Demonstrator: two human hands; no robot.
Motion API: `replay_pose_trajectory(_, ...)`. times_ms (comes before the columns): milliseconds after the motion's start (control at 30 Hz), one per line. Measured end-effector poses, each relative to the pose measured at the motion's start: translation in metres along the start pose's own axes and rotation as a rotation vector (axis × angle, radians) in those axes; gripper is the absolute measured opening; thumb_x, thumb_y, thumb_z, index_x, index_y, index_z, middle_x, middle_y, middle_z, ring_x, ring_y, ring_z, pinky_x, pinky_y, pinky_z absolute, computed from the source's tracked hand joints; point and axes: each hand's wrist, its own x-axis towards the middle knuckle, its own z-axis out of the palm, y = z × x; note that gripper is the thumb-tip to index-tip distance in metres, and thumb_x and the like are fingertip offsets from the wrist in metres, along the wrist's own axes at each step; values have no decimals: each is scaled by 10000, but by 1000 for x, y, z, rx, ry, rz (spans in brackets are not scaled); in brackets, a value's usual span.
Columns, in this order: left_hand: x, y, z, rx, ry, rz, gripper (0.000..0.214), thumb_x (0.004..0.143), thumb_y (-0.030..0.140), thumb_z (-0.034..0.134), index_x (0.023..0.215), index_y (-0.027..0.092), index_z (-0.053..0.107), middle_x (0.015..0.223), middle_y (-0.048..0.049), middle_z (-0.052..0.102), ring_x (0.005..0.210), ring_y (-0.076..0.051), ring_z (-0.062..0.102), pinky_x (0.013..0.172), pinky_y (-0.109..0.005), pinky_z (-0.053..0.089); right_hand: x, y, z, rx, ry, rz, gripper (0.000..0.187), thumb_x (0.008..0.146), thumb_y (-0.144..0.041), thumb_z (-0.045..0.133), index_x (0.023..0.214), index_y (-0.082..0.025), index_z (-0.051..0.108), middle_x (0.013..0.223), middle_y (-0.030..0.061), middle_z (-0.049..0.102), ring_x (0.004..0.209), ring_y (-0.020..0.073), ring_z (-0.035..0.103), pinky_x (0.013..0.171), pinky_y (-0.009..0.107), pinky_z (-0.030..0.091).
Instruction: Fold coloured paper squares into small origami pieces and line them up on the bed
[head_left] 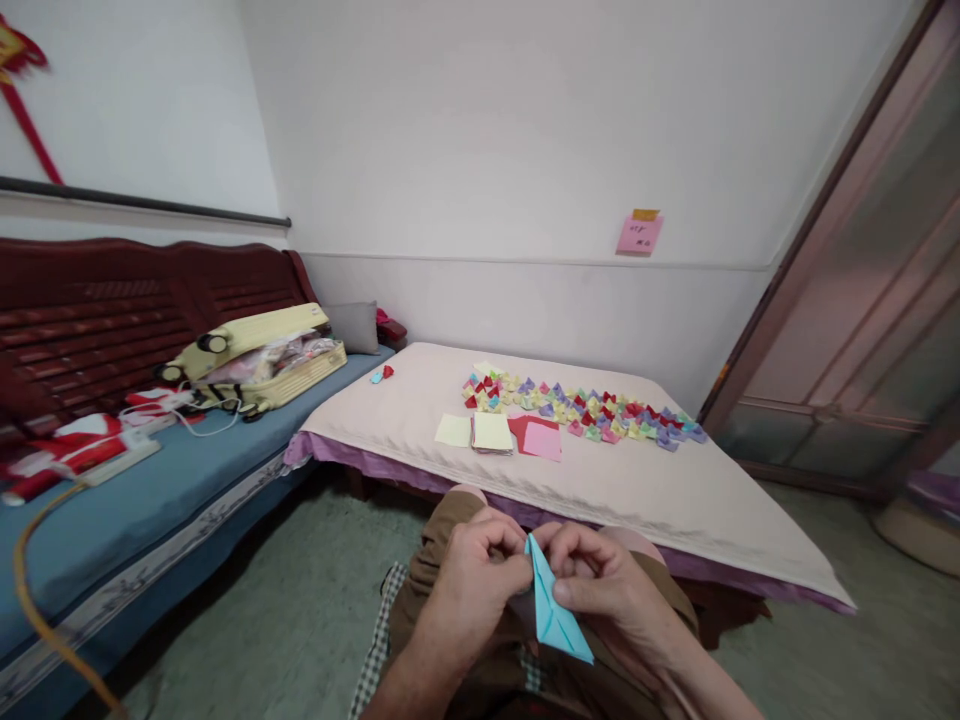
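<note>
A light blue piece of folded paper (556, 618), long and pointed at its upper end, is held above my lap between both hands. My left hand (491, 565) pinches it near the upper tip, fingers curled in. With the thumb lying on the paper's face, my right hand (600, 575) grips its right edge. The fingertips behind the paper are partly hidden. Beyond the hands, on the cloth-covered table (405, 480), lie a stack of pale yellow square paper (492, 433), a pink square sheet (541, 441) and red sheets (517, 425).
Many small folded paper pieces (585, 405) in several colours spread across the table's back right. A small red piece (388, 371) sits at its left. On the left, a wooden bench with blue cover (277, 425) bears an open yellow suitcase (270, 320). A pink note (639, 235) hangs on the wall.
</note>
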Motion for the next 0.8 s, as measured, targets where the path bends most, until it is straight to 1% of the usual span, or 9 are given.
replay_pose_trajectory(100,0,-3,-2,-95,-24,-52,269,806,211,513,547,163,571,703,-16,556,667,-144,498,594,-248,359,-1,-5,-3,-105,21,-38,167,562,-212,849,686,-198,737,891,31,629,696,142,551,585,250,432)
replay_pose_trajectory(167,1,-2,-2,-104,-30,-63,308,840,287,502,568,164,577,687,-11,531,645,-140,473,582,-251,351,-1,-8,-4,-183,33,-66,141,580,-216,837,692,-198,754,908,34,620,680,130,529,575,242,422)
replay_pose_trajectory(233,1,-1,-2,-86,-40,-64,241,790,275,576,578,161,585,675,-4,519,651,-139,460,601,-253,349,0,-11,-3,-245,44,-93,122,591,-216,827,690,-194,759,922,42,619,693,133,526,584,243,421)
replay_pose_trajectory(300,1,-1,-1,-89,-40,-77,155,716,196,627,572,156,586,678,-3,524,671,-140,459,618,-250,348,0,-13,-2,-283,61,-95,133,589,-226,826,695,-187,754,901,43,629,693,137,530,585,243,421)
replay_pose_trajectory(433,4,-8,-2,-232,51,-130,159,703,167,608,555,154,554,627,21,491,590,-107,406,556,-233,312,0,-13,1,-302,142,-1,209,571,-285,834,703,-180,711,613,-10,610,532,113,506,493,223,376)
replay_pose_trajectory(500,5,-13,-2,-317,118,-147,182,704,185,619,552,156,523,589,42,451,539,-88,358,518,-224,278,-2,-14,2,-347,173,16,215,583,-307,824,690,-175,693,541,-22,596,502,118,520,489,229,376)
replay_pose_trajectory(633,9,-21,-4,-382,169,-116,164,698,179,638,579,152,528,568,57,435,521,-74,357,510,-207,275,-4,-17,0,-434,232,-46,216,626,-341,794,695,-177,672,538,-15,613,500,133,542,497,244,394)
replay_pose_trajectory(733,9,-22,-5,-409,149,-122,78,667,145,655,654,146,579,586,60,463,505,-64,365,489,-194,282,-5,-19,-3,-479,277,-104,232,624,-350,797,714,-181,666,551,-15,607,512,137,541,496,244,400)
replay_pose_trajectory(800,8,-21,-7,-431,127,-119,83,654,130,665,705,146,602,628,53,501,508,-62,391,477,-187,303,-7,-21,-6,-525,296,-146,230,633,-353,793,725,-183,668,547,-19,594,512,134,528,488,240,392)
